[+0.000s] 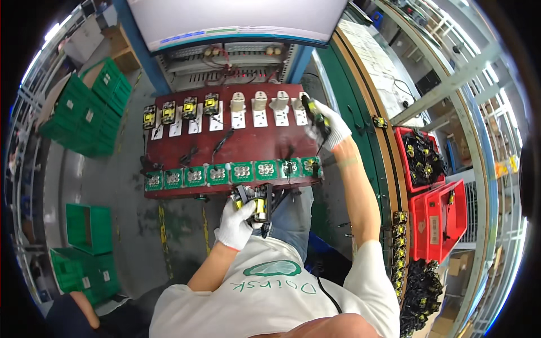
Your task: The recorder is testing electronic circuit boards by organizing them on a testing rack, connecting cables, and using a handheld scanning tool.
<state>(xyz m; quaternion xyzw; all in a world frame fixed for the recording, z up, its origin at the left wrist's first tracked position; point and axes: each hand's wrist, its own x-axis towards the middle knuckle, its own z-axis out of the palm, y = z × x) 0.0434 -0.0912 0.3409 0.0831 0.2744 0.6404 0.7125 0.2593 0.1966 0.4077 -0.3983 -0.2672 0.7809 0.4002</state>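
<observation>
My right hand [332,125], in a white glove, grips a black-and-yellow adapter circuit board [317,117] at the far right socket of a dark red test bench [253,143]. My left hand [235,224], also gloved, is closed around several similar adapter circuit boards [258,206] in front of the bench's near edge. Several more boards with yellow transformers [211,103] sit on the left sockets of the back row. White sockets [260,101] to their right carry none. Green panels with round metal contacts [242,171] line the near edge, and black cables [222,141] lie between the rows.
A screen [236,19] hangs behind the bench. To the right runs a green-and-brown conveyor line [375,141] with boards along its edge. Red bins [437,222] and a heap of black cabled units [420,293] stand beyond it. Green crates [84,115] are at the left.
</observation>
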